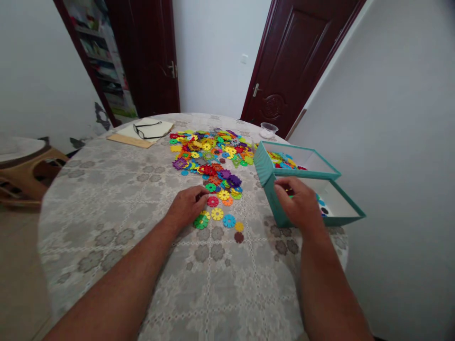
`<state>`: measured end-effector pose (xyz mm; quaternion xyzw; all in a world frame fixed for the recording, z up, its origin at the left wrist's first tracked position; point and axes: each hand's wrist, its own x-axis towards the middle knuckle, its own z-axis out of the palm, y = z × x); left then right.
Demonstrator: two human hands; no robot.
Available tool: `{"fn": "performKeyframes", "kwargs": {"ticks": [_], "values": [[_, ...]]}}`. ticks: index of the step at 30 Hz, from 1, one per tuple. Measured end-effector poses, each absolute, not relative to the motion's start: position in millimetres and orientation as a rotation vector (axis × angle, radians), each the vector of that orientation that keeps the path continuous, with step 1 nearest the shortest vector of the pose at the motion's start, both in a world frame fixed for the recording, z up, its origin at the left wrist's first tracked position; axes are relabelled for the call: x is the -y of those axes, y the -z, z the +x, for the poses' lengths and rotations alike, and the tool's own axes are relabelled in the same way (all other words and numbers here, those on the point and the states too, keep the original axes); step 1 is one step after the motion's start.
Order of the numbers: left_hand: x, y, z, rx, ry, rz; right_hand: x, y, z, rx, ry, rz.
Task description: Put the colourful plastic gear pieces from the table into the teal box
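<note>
Head | left hand (186, 207) on nearest discs (216, 214) | right hand (300, 201) over teal box (272, 194) rim | both grips unclear

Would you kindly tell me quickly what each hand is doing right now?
Left hand: curled on the discs, hold unclear.
Right hand: curled over the teal box, hold unclear.

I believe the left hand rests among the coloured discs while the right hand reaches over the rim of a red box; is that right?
Not quite: the box is teal, not red. The head view shows the left hand resting among the coloured discs while the right hand reaches over the teal box's rim.
</note>
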<state>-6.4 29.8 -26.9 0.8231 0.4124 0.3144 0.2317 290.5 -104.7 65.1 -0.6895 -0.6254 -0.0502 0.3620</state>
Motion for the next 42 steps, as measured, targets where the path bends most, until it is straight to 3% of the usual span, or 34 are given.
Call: {"fn": "performKeyframes", "kwargs": {"ticks": [3, 6, 25, 42], "values": [[-30, 28, -6, -1.137, -0.874, 2.275, 111, -63, 259, 2.044, -0.408, -1.739], [-29, 29, -5, -1.138, -0.889, 2.268, 114, -52, 237, 2.241, -0.632, -1.841], [-30, 31, -5, -1.136, -0.875, 2.270, 97, -26, 239, 2.181, -0.655, -1.972], [-30, 30, -5, -1.142, -0.881, 2.276, 85, -8, 249, 2.032, -0.815, -1.806]]}}
